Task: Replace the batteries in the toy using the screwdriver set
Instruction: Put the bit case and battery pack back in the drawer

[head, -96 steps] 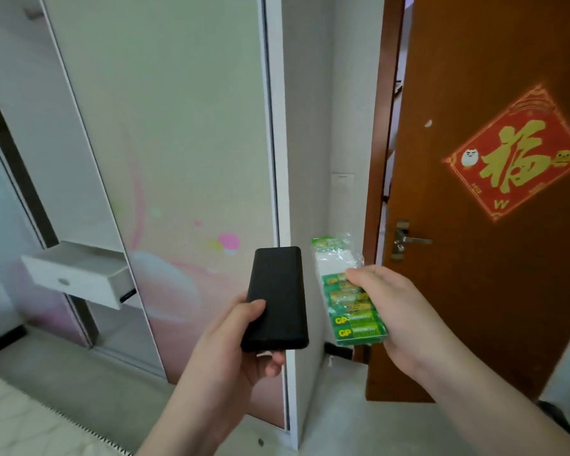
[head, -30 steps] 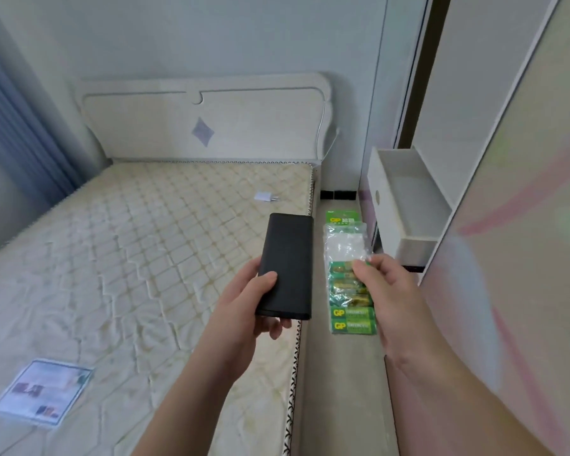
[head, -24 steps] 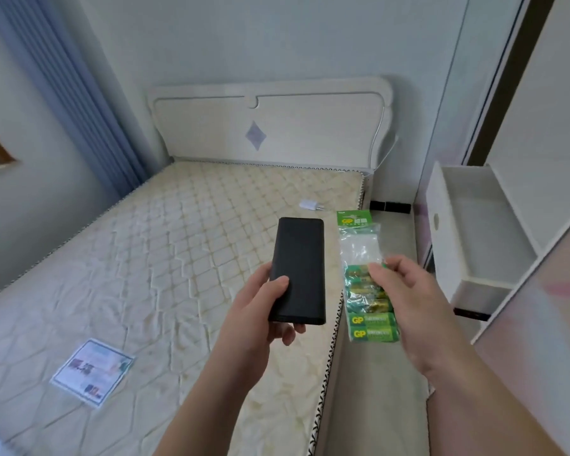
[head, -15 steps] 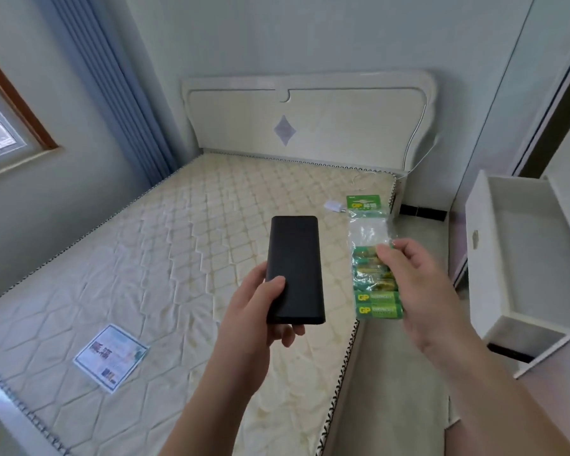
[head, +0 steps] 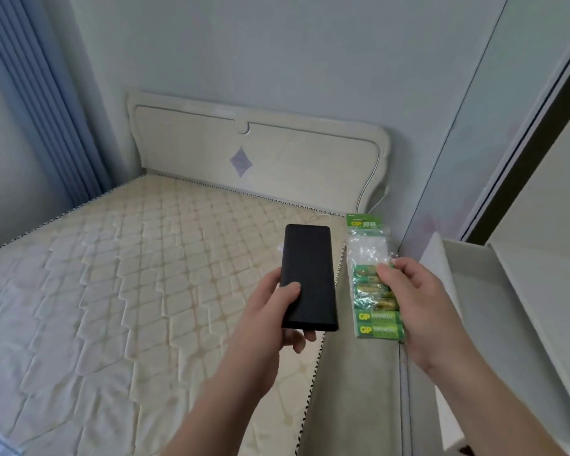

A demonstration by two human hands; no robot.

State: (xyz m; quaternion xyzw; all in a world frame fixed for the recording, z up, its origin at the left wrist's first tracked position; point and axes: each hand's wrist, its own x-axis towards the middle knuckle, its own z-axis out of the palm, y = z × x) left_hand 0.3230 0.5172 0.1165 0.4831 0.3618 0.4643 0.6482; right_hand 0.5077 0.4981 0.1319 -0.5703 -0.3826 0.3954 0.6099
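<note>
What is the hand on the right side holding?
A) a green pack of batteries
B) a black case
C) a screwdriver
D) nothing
A: the right hand pinches the green pack of batteries in its clear bag, while the left hand holds the black case.
</note>
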